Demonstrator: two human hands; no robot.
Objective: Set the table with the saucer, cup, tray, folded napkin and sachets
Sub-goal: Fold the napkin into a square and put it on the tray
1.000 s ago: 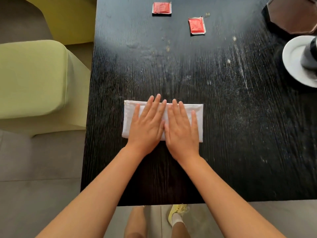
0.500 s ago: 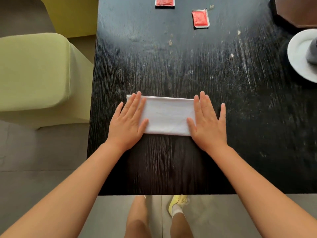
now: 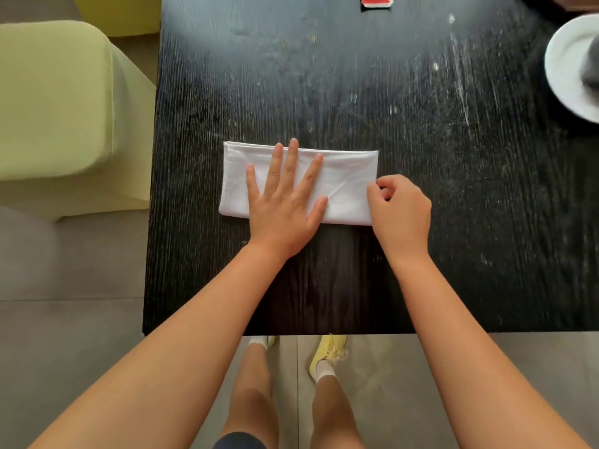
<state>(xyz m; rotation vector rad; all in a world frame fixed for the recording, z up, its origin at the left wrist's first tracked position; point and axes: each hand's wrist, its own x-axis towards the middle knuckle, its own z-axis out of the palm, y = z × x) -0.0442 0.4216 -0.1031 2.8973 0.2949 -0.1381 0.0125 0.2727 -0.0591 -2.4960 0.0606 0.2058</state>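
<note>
A white napkin (image 3: 343,179), folded into a long rectangle, lies on the black wooden table (image 3: 356,92) near its front edge. My left hand (image 3: 285,202) presses flat on the napkin's middle with fingers spread. My right hand (image 3: 400,209) is at the napkin's right end, its fingers curled and pinching that edge. A white saucer (image 3: 564,72) sits at the right edge of view with a dark grey cup (image 3: 591,69) on it, both cut off. One red sachet (image 3: 376,0) shows at the top edge.
A light green upholstered chair (image 3: 55,111) stands left of the table, with a yellow one (image 3: 120,14) behind it. The table's front edge runs just above my legs and yellow shoes. Grey floor lies below and to the left.
My hands slid apart from the napkin's middle to its ends. Then my left hand came back to the centre and my right hand curled onto the right edge. The view tilted down.
</note>
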